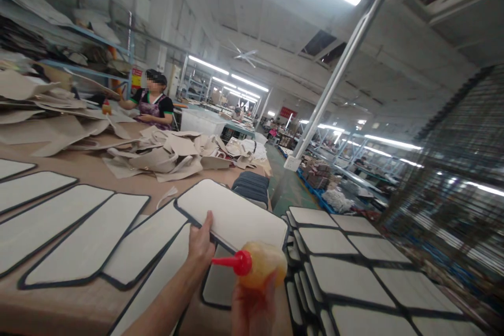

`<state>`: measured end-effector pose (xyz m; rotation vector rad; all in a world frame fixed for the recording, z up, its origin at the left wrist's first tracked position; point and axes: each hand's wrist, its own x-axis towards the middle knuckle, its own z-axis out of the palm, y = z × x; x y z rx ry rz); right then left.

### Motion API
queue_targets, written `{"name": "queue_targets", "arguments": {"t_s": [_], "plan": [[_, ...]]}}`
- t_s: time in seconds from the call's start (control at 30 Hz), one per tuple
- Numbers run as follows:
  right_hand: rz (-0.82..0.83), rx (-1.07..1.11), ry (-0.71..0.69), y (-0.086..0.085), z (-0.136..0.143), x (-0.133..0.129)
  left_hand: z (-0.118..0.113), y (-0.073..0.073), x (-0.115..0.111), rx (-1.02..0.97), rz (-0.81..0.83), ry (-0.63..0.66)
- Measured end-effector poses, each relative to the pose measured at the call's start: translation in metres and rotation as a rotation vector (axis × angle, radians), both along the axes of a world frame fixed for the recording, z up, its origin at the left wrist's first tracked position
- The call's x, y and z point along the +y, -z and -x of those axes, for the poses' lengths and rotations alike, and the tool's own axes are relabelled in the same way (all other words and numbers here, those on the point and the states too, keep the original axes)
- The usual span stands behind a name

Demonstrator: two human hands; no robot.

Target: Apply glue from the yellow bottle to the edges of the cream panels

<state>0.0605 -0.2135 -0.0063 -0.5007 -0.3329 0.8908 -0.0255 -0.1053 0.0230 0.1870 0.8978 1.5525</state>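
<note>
Desk: brown, pale panels spread
Squeeze bottle: yellowish contents, red nozzle
Right hand: gripping bottle
Left hand: pinching panel

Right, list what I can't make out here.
All in the head view:
Left hand: most fingers hidden beneath the held panel.
Right hand: finger outlines blurred.
Squeeze bottle: liquid level blurred.
Red banner: lettering too small.
Stacked panels: nearest ones cut off by the bottom edge.
</note>
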Motion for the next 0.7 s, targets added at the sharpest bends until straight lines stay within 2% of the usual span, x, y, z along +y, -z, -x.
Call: {"name": "queue_targets", "arguments": {"t_s": [0.1, 0.17, 0.27, 0.33, 0.37, 0.4, 0.47, 0.5, 0.57, 0.63, 0.7], "plan": [[0.029, 0.066, 0.033, -0.003, -0.006, -0.002, 0.009, 0.005, -0.017, -0.116, -0.031, 0.221], [0.034, 0.075, 0.040, 0.000, -0.012, -0.002, 0.022, 0.018, -0.031, -0.113, -0.049, 0.390], [0.028, 0.096, 0.029, 0.007, -0.021, -0.003, 0.051, 0.041, -0.048, 0.102, -0.006, 0.744], [0.024, 0.110, 0.018, 0.010, -0.024, -0.005, 0.072, 0.043, -0.048, 0.344, -0.097, 0.941], [0.025, 0.106, 0.000, 0.010, -0.024, -0.007, 0.081, 0.036, -0.043, 0.490, -0.206, 0.959], [0.029, 0.095, -0.026, 0.009, -0.023, -0.009, 0.086, 0.024, -0.034, 0.626, -0.329, 0.924], [0.038, 0.066, -0.103, 0.005, -0.021, -0.015, 0.087, -0.010, -0.010, 0.864, -0.564, 0.769], [0.040, 0.058, -0.141, 0.003, -0.019, -0.018, 0.083, -0.028, 0.004, 0.986, -0.667, 0.662], [0.035, 0.065, -0.204, 0.000, -0.016, -0.023, 0.069, -0.058, 0.032, 1.223, -0.839, 0.529], [0.023, 0.077, -0.256, 0.000, -0.016, -0.028, 0.054, -0.076, 0.054, 1.385, -0.886, 0.548], [0.013, 0.027, -0.303, 0.002, -0.018, -0.033, 0.043, -0.081, 0.069, 1.528, -0.868, 0.761]]}}
